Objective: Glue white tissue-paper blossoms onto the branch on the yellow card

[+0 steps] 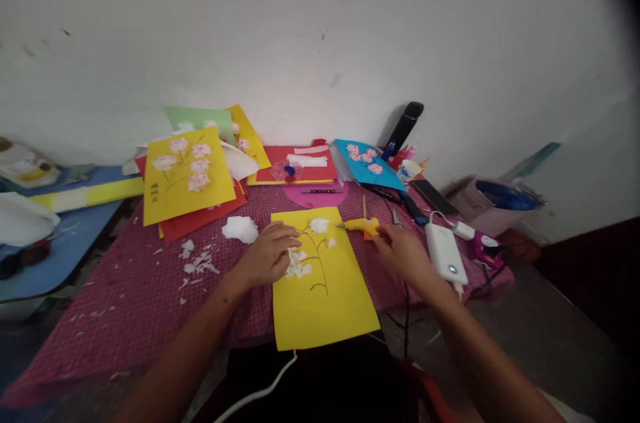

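A yellow sheet of paper [330,316] lies at the table's front edge, with a drawn brown branch and white paper flowers [319,225] on it. My left hand [267,254] rests over the sheet's left side, its fingers loosely bent and apart, beside a cluster of white paper petals [299,264]. On the right, my right hand [404,251] is closed at the handle end of a yellow hot glue gun [361,225]. The gun's nozzle points left, towards the upper flower. Left of the sheet lie a white paper wad [240,229] and torn paper scraps [201,261].
Finished flower pictures, one a yellow card [187,176], lean at the back left. A blue card [370,166], a paper cup [409,171] and a white power bank [445,253] with cables stand to the right. A pen [322,191] lies on a pink disc [295,197].
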Tool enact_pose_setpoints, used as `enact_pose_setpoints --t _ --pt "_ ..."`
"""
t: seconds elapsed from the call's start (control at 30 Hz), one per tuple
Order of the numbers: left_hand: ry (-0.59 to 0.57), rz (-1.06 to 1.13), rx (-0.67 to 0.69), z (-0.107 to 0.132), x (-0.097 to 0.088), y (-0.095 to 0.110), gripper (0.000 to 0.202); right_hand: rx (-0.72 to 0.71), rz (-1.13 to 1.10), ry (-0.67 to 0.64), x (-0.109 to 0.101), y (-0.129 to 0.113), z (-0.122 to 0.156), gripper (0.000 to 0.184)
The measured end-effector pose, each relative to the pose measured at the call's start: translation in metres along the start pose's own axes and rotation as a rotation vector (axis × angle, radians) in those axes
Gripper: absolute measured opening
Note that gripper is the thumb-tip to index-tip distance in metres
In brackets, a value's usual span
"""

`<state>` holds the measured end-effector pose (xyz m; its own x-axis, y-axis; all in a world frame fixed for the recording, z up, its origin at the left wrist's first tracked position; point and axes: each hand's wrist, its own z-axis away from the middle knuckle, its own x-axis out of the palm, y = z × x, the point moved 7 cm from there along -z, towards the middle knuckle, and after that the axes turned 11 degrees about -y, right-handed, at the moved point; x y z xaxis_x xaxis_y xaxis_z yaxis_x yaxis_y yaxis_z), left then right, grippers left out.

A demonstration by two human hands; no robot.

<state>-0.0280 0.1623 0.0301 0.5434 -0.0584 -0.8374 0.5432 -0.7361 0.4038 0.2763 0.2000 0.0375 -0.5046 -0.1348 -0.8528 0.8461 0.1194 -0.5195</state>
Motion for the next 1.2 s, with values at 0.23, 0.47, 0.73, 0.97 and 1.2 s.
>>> enact_pose_setpoints --t 0.23,0.47,0.73,0.97,1.2 --pt "-0.031 -0.002 -0.017 -0.002 0.005 0.004 0.033 -0.269 -0.014 -0.203 0.078 -0.090 0.033 0.017" --pt "-0.040 -0.001 -0.023 -0.001 0.005 0.006 0.033 -0.186 0.151 -0.301 0.111 -0.116 0.026 0.035" --pt "-0.078 -0.003 0.011 -0.004 0.006 0.012 0.031 -0.168 0.144 -0.270 0.117 -0.112 0.022 0.007" --pt "-0.148 0.045 0.000 -0.006 0.012 0.015 0.023 -0.205 -0.234 -0.238 0.114 -0.097 0.021 0.010" --pt "-0.126 0.147 0.026 -0.007 0.013 0.022 0.009 -0.251 -0.373 -0.212 0.107 -0.099 0.026 0.009"
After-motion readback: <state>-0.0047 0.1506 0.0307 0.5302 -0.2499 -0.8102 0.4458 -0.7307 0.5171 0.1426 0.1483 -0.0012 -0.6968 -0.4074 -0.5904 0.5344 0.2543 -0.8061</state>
